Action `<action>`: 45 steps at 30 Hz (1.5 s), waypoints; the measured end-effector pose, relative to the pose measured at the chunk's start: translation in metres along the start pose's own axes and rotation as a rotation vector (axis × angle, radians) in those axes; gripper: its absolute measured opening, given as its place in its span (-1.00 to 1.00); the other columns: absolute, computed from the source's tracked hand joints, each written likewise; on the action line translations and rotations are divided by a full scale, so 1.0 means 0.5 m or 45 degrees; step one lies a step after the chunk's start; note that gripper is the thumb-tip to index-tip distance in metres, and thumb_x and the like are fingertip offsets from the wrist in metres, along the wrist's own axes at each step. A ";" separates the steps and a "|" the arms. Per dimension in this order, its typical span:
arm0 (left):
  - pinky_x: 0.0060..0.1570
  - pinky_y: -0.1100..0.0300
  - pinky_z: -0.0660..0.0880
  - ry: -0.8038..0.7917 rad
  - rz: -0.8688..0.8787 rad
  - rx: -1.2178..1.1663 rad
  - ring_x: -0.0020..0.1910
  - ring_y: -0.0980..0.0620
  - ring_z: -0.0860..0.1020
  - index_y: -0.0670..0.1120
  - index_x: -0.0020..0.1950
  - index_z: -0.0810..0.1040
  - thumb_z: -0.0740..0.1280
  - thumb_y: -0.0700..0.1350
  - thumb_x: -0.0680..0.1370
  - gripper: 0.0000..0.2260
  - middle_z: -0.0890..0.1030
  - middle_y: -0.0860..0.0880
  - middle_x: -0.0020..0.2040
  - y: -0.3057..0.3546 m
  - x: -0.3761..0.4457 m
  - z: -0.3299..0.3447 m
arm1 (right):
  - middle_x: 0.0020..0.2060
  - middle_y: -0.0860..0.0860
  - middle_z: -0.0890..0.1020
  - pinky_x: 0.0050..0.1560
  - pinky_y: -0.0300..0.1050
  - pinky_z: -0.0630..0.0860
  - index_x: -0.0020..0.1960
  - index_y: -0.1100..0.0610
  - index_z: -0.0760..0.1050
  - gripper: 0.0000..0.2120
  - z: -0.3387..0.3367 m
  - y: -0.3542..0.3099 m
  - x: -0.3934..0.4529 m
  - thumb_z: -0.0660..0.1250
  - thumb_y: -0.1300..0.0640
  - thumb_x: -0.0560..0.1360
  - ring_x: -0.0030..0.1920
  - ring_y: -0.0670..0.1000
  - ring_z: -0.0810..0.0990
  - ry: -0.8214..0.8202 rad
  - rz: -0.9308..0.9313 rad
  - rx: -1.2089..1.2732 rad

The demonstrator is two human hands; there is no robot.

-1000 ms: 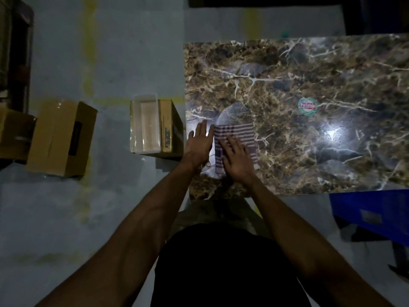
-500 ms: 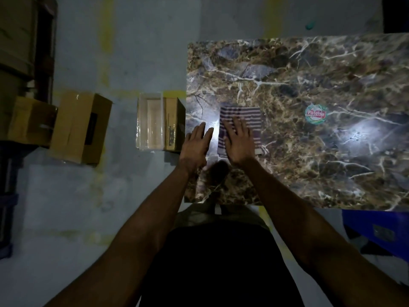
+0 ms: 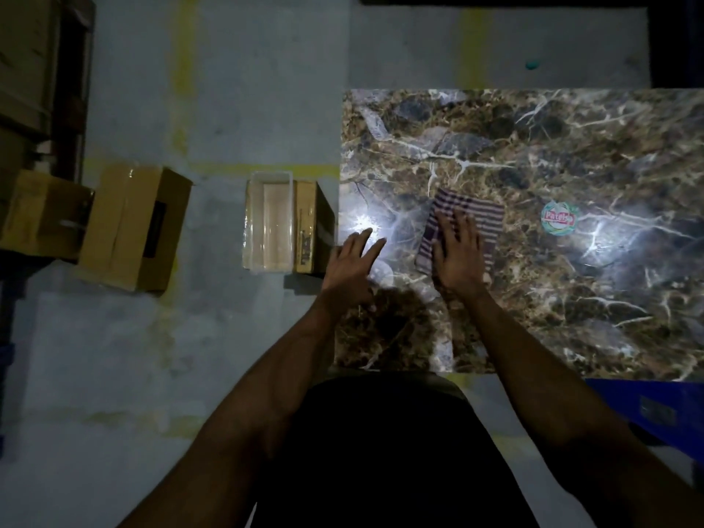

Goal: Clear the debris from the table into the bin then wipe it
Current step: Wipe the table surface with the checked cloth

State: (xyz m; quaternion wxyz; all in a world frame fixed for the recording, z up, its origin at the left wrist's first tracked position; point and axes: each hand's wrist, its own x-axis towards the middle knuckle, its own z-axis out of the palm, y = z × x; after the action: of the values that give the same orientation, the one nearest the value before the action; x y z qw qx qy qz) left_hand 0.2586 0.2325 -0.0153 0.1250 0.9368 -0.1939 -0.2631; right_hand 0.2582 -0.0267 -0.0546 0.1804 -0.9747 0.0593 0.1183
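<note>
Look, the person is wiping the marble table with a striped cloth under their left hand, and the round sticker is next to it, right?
Not quite. The head view shows the striped purple-and-white cloth under the right hand, not the left. The left hand lies flat on the bare brown marble-patterned table. The round green-and-red sticker does sit beside the cloth.

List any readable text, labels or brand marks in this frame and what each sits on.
Round sticker on the marbled table: red lettering on a white band, too blurred to read.
Cardboard box on the floor beside the clear plastic container: dark print on its top face, too small to read.
Blue crate by the table: pale label, illegible.
Striped cloth: no text.
</note>
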 end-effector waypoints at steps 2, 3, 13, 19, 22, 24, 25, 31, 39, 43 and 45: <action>0.41 -0.31 0.28 0.049 0.060 -0.023 0.61 -0.21 0.10 0.08 0.67 0.08 0.60 0.27 0.27 0.11 0.10 -0.10 0.66 -0.019 0.010 -0.005 | 0.64 0.14 0.17 0.54 0.30 0.16 0.66 -0.08 0.13 -0.48 0.012 -0.055 0.053 0.02 -0.10 0.71 0.62 0.27 0.12 0.031 0.055 -0.007; 0.37 -0.27 0.36 0.091 0.097 -0.030 0.57 -0.20 0.17 0.04 0.66 0.15 0.54 0.28 0.34 0.01 0.17 -0.11 0.63 -0.030 0.017 -0.011 | 0.64 0.14 0.18 0.53 0.31 0.16 0.66 -0.08 0.13 -0.48 0.019 -0.081 0.072 0.03 -0.09 0.71 0.62 0.27 0.11 0.024 0.034 -0.013; 0.55 -0.23 0.09 0.002 0.001 -0.105 0.65 -0.16 -0.01 -0.08 0.68 -0.01 0.58 0.40 0.23 0.26 -0.02 -0.09 0.69 -0.096 0.094 -0.061 | 0.66 0.03 0.14 0.57 0.19 0.09 0.65 -0.13 0.15 -0.50 0.048 -0.094 -0.094 0.04 -0.09 0.72 0.66 0.14 0.06 -0.195 -0.412 0.014; 0.49 -0.25 0.29 -0.020 0.008 -0.078 0.63 -0.17 0.09 -0.06 0.67 0.05 0.66 0.20 0.24 0.19 0.04 -0.07 0.68 -0.104 0.099 -0.076 | 0.66 0.09 0.11 0.58 0.25 0.13 0.67 -0.09 0.09 -0.47 0.009 -0.037 -0.008 0.00 -0.12 0.71 0.65 0.21 0.05 -0.062 -0.114 -0.019; 0.47 -0.16 0.32 -0.036 0.020 -0.057 0.61 -0.18 0.13 -0.09 0.65 0.11 0.68 0.07 0.25 0.13 0.09 -0.10 0.67 -0.096 0.097 -0.090 | 0.66 0.15 0.10 0.57 0.34 0.07 0.67 -0.06 0.08 -0.46 0.020 -0.105 0.082 0.01 -0.08 0.71 0.64 0.26 0.03 -0.005 0.009 0.009; 0.45 -0.15 0.34 -0.027 0.012 -0.016 0.59 -0.19 0.16 -0.11 0.63 0.14 0.68 0.06 0.25 0.10 0.13 -0.12 0.65 -0.088 0.097 -0.097 | 0.66 0.14 0.08 0.58 0.35 0.00 0.68 -0.06 0.07 -0.46 0.028 -0.152 0.111 -0.01 -0.08 0.71 0.65 0.25 -0.01 -0.042 -0.051 0.041; 0.45 -0.17 0.38 -0.021 0.012 0.005 0.58 -0.20 0.18 -0.10 0.62 0.16 0.68 0.08 0.24 0.09 0.15 -0.12 0.64 -0.086 0.099 -0.099 | 0.67 0.13 0.07 0.58 0.35 -0.01 0.68 -0.05 0.07 -0.45 0.035 -0.170 0.110 -0.02 -0.09 0.70 0.65 0.25 -0.02 -0.071 -0.112 0.055; 0.57 -0.23 0.11 -0.034 0.011 0.098 0.65 -0.23 -0.02 -0.16 0.67 -0.02 0.60 0.27 0.30 0.20 -0.04 -0.18 0.68 -0.085 0.107 -0.087 | 0.68 0.05 0.05 0.60 0.22 0.07 0.68 -0.16 0.00 -0.44 0.061 -0.119 -0.025 0.05 -0.09 0.71 0.66 0.17 0.01 -0.229 -0.425 -0.012; 0.61 -0.13 0.05 -0.044 -0.053 0.112 0.65 -0.26 -0.09 -0.25 0.66 -0.12 0.57 -0.14 0.46 0.04 -0.12 -0.27 0.67 -0.065 0.120 -0.082 | 0.66 0.12 0.12 0.59 0.25 0.10 0.67 -0.10 0.07 -0.45 0.000 -0.060 0.040 0.02 -0.12 0.70 0.65 0.23 0.05 -0.028 -0.075 0.024; 0.63 -0.07 0.01 -0.095 -0.037 0.068 0.65 -0.28 -0.12 -0.27 0.66 -0.13 0.57 -0.14 0.44 0.06 -0.14 -0.28 0.66 -0.062 0.121 -0.088 | 0.67 0.12 0.08 0.60 0.30 0.01 0.68 -0.10 0.04 -0.44 0.019 -0.159 0.111 0.06 -0.07 0.70 0.66 0.24 -0.02 -0.057 -0.035 0.055; 0.63 -0.08 0.00 -0.113 -0.028 0.058 0.65 -0.28 -0.11 -0.26 0.66 -0.14 0.65 0.00 0.35 0.20 -0.12 -0.28 0.66 -0.066 0.126 -0.089 | 0.67 0.09 0.06 0.61 0.29 -0.02 0.68 -0.09 0.05 -0.43 0.035 -0.182 0.093 0.05 -0.07 0.69 0.66 0.22 -0.03 -0.151 -0.171 0.056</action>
State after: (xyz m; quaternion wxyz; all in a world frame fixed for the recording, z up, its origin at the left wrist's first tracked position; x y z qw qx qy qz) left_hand 0.3419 0.2408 -0.0175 0.0922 0.9289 -0.1947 -0.3012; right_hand 0.3137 0.0606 -0.0513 0.2125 -0.9635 -0.0146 0.1621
